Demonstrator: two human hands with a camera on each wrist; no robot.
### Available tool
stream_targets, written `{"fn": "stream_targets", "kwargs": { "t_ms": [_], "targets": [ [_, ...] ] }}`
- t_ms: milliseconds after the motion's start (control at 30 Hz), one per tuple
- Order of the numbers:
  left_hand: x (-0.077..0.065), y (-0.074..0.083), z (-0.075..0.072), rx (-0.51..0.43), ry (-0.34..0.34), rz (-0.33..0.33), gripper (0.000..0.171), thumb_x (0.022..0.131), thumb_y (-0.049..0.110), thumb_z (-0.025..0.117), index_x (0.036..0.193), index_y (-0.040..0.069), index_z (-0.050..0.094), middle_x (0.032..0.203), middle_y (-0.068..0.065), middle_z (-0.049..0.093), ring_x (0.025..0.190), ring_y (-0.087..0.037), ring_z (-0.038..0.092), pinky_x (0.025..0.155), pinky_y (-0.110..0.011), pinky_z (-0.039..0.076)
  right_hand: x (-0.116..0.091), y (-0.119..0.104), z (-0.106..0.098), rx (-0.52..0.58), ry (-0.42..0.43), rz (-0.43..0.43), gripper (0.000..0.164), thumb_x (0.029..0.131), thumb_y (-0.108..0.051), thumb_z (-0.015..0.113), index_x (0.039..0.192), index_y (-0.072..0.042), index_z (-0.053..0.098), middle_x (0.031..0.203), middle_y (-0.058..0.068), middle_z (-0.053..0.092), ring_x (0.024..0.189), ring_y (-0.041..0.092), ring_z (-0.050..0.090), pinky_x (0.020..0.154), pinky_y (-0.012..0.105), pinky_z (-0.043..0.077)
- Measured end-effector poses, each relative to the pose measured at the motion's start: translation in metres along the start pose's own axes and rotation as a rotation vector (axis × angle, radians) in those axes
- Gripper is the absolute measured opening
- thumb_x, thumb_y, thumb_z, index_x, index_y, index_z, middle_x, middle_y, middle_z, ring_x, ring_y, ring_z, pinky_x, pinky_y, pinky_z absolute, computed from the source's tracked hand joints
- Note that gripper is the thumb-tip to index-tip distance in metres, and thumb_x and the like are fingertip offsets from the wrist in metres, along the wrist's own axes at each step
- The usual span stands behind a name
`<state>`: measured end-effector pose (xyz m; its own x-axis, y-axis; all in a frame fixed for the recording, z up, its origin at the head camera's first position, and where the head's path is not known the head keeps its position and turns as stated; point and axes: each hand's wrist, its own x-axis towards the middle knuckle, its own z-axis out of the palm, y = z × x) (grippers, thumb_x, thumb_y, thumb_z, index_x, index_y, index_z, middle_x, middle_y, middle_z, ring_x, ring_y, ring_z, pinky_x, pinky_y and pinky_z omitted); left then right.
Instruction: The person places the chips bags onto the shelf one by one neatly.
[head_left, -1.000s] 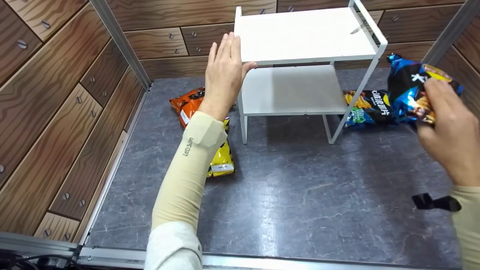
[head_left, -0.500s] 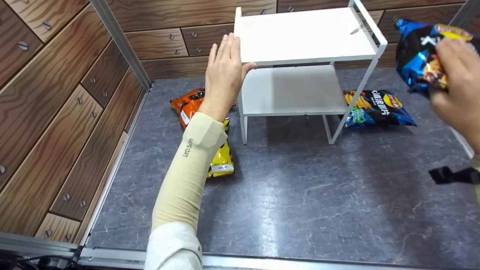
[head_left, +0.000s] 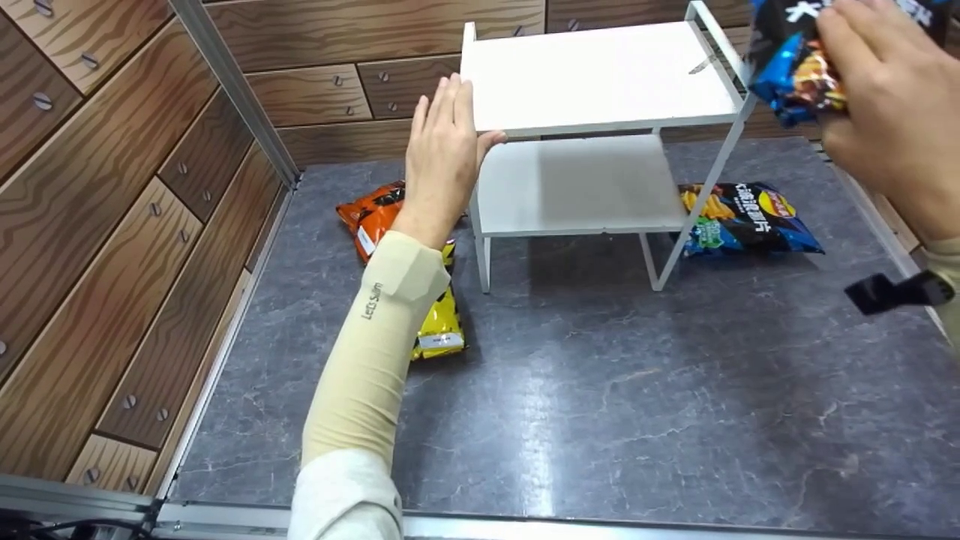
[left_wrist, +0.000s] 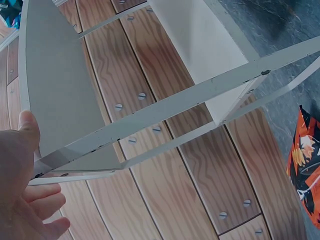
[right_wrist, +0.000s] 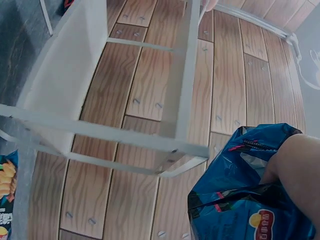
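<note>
In the head view, my left hand [head_left: 442, 154] lies with straight fingers along the left side of a white two-tier shelf [head_left: 577, 75]. Its thumb rests by the front edge of the upper board, as the left wrist view also shows. My right hand [head_left: 892, 90] grips a blue and black bag of chips [head_left: 784, 71], raised near the shelf's right-hand rail. In the right wrist view this chip bag [right_wrist: 220, 215] appears crumpled beneath the fingers, which it partly hides. A second blue and black chip bag [head_left: 757, 217] lies on the floor beside the shelf's right leg.
An orange bag [head_left: 371, 217] and a yellow bag [head_left: 442, 322] lie on the floor left of the shelf, partly behind my left arm. Wood-patterned walls [head_left: 300, 97] and metal posts [head_left: 232, 82] enclose the grey marbled floor [head_left: 637, 405].
My right hand has lifted the chip bag upward, then brought it leftward closer to the shelf, uncovering the bag on the floor. The left hand stays at the shelf's side.
</note>
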<state>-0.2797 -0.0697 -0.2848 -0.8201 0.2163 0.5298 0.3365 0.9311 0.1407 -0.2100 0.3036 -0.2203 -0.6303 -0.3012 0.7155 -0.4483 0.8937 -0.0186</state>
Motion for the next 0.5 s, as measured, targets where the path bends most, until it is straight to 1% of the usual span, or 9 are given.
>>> {"fn": "stream_targets", "kwargs": {
  "t_ms": [100, 167, 333, 433, 500],
  "targets": [
    [0.0, -0.001, 0.001, -0.006, 0.002, -0.003, 0.076, 0.099, 0.05, 0.045, 0.153, -0.001, 0.03, 0.161, -0.015, 0.032, 0.152, -0.025, 0.025, 0.127, -0.04, 0.014, 0.01, -0.007, 0.001, -0.02, -0.056, -0.006, 0.079, 0.068, 0.012, 0.046, 0.146, -0.001, 0.045, 0.143, 0.022, 0.052, 0.132, 0.043, 0.047, 0.112, 0.054, 0.039],
    [-0.001, -0.002, 0.001, -0.01, 0.003, -0.005, 0.075, 0.099, 0.049, 0.046, 0.153, -0.001, 0.031, 0.16, -0.016, 0.032, 0.152, -0.025, 0.025, 0.127, -0.041, 0.014, 0.016, -0.014, 0.004, -0.029, -0.085, -0.026, 0.084, 0.067, 0.014, 0.046, 0.149, -0.003, 0.041, 0.145, 0.021, 0.05, 0.134, 0.042, 0.046, 0.108, 0.06, 0.041],
    [-0.001, -0.003, 0.001, -0.01, -0.012, -0.009, 0.075, 0.099, 0.05, 0.045, 0.153, 0.0, 0.03, 0.161, -0.016, 0.031, 0.152, -0.026, 0.024, 0.127, -0.04, 0.013, 0.03, -0.034, 0.011, -0.026, -0.099, -0.114, 0.086, 0.066, 0.015, 0.05, 0.15, -0.004, 0.04, 0.145, 0.02, 0.05, 0.131, 0.044, 0.049, 0.097, 0.067, 0.046],
    [-0.001, -0.004, 0.0, -0.002, -0.006, -0.011, 0.075, 0.099, 0.05, 0.045, 0.153, 0.0, 0.031, 0.161, -0.015, 0.031, 0.152, -0.025, 0.025, 0.127, -0.04, 0.014, 0.04, -0.048, 0.016, -0.008, -0.121, -0.143, 0.085, 0.069, 0.012, 0.054, 0.15, -0.005, 0.04, 0.146, 0.02, 0.05, 0.131, 0.045, 0.049, 0.1, 0.067, 0.045],
    [-0.001, -0.004, 0.0, 0.001, 0.0, -0.014, 0.075, 0.099, 0.05, 0.045, 0.152, 0.0, 0.031, 0.161, -0.015, 0.032, 0.152, -0.025, 0.025, 0.127, -0.04, 0.015, 0.046, -0.057, 0.02, 0.02, -0.151, -0.153, 0.083, 0.071, 0.011, 0.054, 0.151, -0.005, 0.039, 0.15, 0.019, 0.047, 0.134, 0.045, 0.046, 0.106, 0.063, 0.041]
  ]
}}
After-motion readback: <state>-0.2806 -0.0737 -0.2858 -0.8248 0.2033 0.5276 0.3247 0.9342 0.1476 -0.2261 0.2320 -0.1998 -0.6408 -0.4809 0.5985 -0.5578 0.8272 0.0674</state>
